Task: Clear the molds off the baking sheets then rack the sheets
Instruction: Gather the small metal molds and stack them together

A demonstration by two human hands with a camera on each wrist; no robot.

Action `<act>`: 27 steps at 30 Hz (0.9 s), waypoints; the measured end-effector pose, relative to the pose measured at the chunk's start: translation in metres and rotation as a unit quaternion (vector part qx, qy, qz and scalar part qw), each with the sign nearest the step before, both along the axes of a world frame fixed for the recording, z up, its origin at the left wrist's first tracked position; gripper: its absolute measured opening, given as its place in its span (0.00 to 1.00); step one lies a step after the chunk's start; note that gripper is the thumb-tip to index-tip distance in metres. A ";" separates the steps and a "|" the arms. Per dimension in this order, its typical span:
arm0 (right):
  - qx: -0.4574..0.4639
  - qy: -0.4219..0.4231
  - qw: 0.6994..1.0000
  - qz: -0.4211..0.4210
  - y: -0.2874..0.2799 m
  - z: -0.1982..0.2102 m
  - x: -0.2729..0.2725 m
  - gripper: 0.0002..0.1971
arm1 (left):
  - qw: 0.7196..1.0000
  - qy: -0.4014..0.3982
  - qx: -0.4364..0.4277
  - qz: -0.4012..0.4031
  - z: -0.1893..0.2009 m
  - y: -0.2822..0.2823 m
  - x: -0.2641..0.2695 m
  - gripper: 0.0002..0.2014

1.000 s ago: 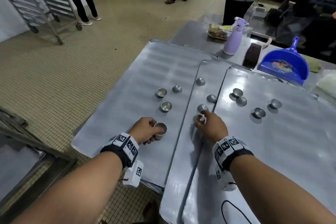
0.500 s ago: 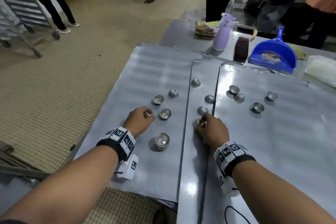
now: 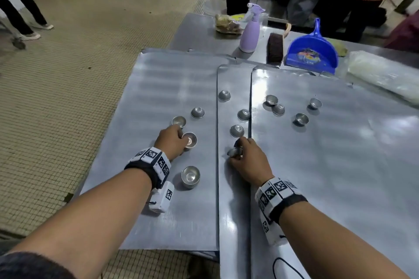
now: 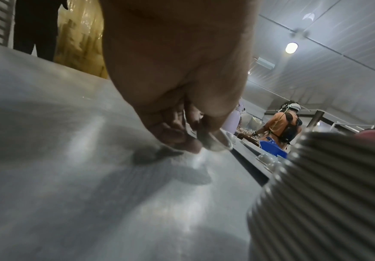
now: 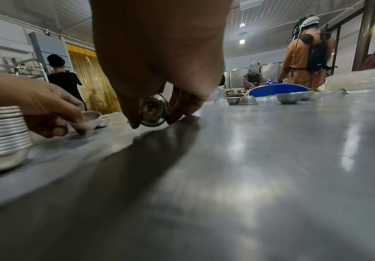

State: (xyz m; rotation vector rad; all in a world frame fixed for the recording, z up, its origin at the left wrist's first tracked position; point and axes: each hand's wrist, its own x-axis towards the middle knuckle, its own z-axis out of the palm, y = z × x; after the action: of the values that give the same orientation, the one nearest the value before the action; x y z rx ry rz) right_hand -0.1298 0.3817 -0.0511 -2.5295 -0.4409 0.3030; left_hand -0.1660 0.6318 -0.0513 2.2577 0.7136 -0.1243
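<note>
Three metal baking sheets lie side by side: left, middle, right. My left hand pinches a small metal mold on the left sheet; in the left wrist view the left hand has its fingers round the mold's rim. A stack of nested molds stands just behind that hand. On the middle sheet my right hand holds a mold tipped on its side. Loose molds sit further out, on the left sheet, the middle sheet and the right sheet.
Beyond the sheets stand a purple spray bottle, a dark brush, a blue dustpan, a bag of food and a clear plastic roll. People stand at the table's far end. Tiled floor lies left of the table.
My left hand set the mold stack down on the left sheet, reached forward and took hold of another mold. My right hand stayed in place, keeping its mold.
</note>
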 end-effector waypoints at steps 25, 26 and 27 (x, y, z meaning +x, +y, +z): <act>-0.128 -0.005 0.982 0.142 -0.020 0.011 -0.002 0.14 | 0.964 -0.135 -0.115 0.196 0.069 -0.020 -0.107 0.09; -0.106 0.005 0.984 0.141 -0.020 0.011 -0.003 0.13 | 0.964 -0.136 -0.118 0.198 0.070 -0.022 -0.109 0.09; -0.078 0.013 0.987 0.139 -0.020 0.013 -0.004 0.14 | 0.962 -0.140 -0.120 0.200 0.071 -0.025 -0.110 0.09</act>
State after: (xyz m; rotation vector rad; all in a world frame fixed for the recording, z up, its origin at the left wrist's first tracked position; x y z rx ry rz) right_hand -0.1334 0.3616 -0.0385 -2.6111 -0.7895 0.4929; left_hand -0.2760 0.6073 0.0196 1.8127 0.9279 0.2850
